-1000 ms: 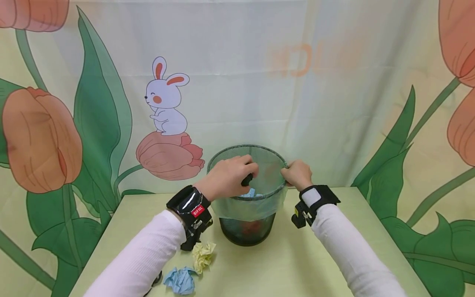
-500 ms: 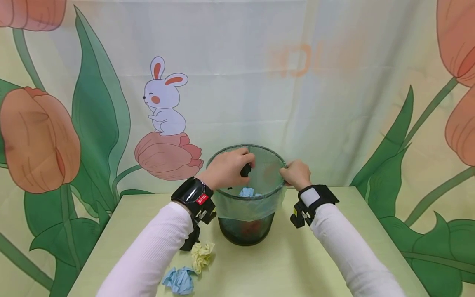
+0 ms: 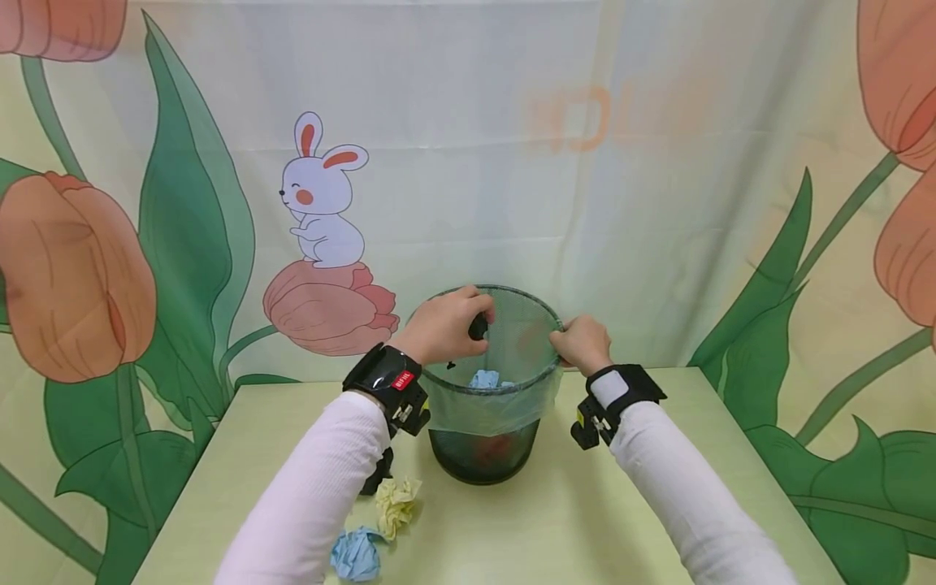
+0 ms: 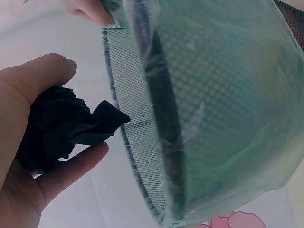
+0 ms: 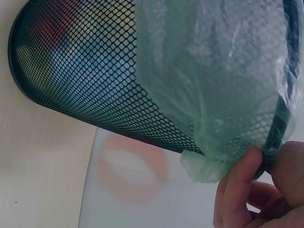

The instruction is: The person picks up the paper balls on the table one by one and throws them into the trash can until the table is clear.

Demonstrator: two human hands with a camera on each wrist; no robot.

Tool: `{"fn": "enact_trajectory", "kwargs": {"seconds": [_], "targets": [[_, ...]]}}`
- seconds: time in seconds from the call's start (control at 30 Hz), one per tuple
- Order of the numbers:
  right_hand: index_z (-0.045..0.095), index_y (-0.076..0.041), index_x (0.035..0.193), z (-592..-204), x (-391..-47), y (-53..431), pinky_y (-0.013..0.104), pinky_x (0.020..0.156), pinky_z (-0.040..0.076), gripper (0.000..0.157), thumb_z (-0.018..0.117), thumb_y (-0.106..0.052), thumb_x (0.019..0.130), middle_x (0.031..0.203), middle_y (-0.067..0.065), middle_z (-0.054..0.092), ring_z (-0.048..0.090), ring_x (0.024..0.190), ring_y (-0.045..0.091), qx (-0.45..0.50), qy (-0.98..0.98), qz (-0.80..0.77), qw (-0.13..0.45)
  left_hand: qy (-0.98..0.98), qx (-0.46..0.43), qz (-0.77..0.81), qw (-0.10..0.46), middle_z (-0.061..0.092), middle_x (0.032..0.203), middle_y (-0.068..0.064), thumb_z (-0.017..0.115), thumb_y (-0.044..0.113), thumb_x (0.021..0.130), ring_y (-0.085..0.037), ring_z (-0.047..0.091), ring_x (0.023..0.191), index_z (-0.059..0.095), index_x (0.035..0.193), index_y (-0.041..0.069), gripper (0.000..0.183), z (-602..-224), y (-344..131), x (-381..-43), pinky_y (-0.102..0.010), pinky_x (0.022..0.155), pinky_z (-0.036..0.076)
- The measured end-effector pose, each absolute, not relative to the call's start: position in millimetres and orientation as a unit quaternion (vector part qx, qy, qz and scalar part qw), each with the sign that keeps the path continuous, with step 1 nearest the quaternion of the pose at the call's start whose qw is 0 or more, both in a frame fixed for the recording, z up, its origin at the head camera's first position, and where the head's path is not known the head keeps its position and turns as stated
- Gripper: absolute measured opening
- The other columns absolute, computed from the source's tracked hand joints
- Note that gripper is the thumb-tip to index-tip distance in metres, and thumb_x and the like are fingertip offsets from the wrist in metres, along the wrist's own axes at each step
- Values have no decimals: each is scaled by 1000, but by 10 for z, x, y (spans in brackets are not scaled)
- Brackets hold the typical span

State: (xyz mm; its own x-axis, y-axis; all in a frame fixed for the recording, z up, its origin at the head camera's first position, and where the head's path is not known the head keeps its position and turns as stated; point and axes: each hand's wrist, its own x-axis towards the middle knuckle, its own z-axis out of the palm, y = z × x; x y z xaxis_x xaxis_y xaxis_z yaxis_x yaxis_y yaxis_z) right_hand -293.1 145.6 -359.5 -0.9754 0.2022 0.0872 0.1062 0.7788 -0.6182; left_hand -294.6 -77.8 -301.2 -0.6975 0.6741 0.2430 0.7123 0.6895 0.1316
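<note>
My left hand is over the left side of a black mesh wastebasket. Between its thumb and fingers it holds a crumpled piece of black paper, whose pointed end faces the basket's mouth in the left wrist view. A thin green bin bag lines the basket and is folded down over the rim. On the far right of the rim, my right hand grips the edge with the bag, thumb and fingers on either side in the right wrist view. Crumpled blue paper shows inside the basket.
On the pale table, a yellow paper ball and a blue paper ball lie in front and left of the basket. A black crumpled piece is partly behind my left forearm. A printed curtain hangs behind.
My left hand has risen slightly with the black paper, and its forearm has shifted right. More blue paper inside the basket is visible. My right hand keeps its grip on the rim.
</note>
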Motion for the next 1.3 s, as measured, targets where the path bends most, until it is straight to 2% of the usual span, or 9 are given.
{"fn": "enact_trajectory", "kwargs": {"seconds": [0.3,0.63,0.87,1.13,1.3], "targets": [[34,-19,41,-3600,-2923,1455,22,41,38,44,49,-10,81,36,-6,41,53,39,10,-83,-938,330,71,-917,-371,-119,85,52,102,-2,71,25,78,-16,51,84,57,104,15,31,-3106,-805,-2986,-31,70,47],[35,-19,40,-3596,-2916,1454,22,45,40,44,50,-11,81,36,-7,42,51,37,8,-83,-939,327,71,-915,-370,-135,91,51,109,-4,73,26,77,-18,53,89,55,113,13,43,-3220,-829,-3012,-33,76,48],[34,-18,41,-3587,-2913,1459,22,44,41,43,50,-11,81,37,-6,43,52,37,8,-84,-937,331,70,-915,-369,-126,99,53,111,-5,75,32,76,-19,54,92,53,117,14,50,-3236,-835,-3005,-34,78,48],[34,-18,42,-3581,-2912,1456,22,44,42,43,49,-12,81,37,-6,43,51,36,6,-87,-936,335,70,-920,-359,-129,94,52,119,-6,76,37,73,-23,54,103,53,120,14,57,-3238,-841,-3003,-38,87,47],[33,-18,42,-3596,-2916,1457,22,41,40,43,49,-11,82,36,-6,42,52,37,7,-84,-937,331,72,-922,-352,-133,91,52,119,-5,75,41,73,-22,54,103,53,121,14,60,-3259,-873,-3008,-37,86,47]]}}
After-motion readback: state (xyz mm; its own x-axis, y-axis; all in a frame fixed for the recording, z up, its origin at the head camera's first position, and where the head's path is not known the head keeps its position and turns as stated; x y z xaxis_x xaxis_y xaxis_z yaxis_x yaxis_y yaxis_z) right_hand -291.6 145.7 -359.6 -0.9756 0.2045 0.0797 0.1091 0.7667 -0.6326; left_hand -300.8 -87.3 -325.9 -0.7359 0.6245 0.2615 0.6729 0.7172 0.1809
